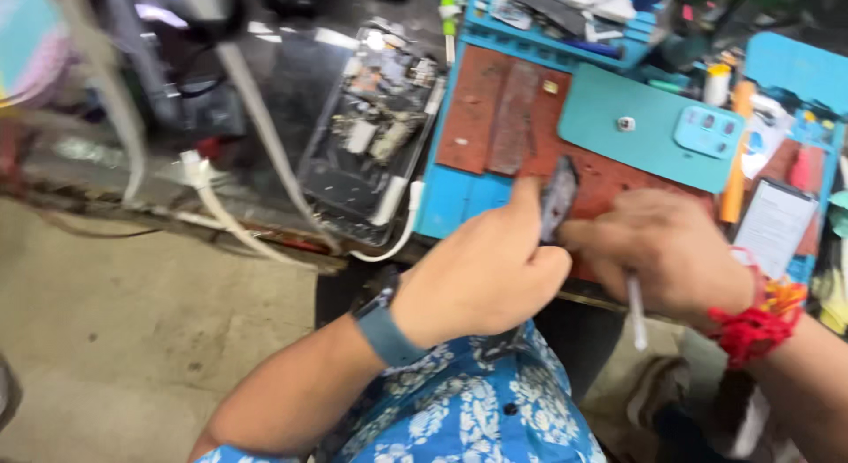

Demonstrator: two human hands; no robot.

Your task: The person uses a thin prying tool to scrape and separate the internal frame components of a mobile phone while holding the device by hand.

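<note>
A small dark, flat part (558,196) stands on edge over the worn red-brown mat (477,118), pinched at its lower end by the left hand (481,273), whose fingers close tightly on it. The right hand (667,251) presses against it from the other side, clamped around a thin white tool (636,311). Beyond lie a teal phone back cover (654,123) and, to the left, an opened phone (371,132) on the bench.
</note>
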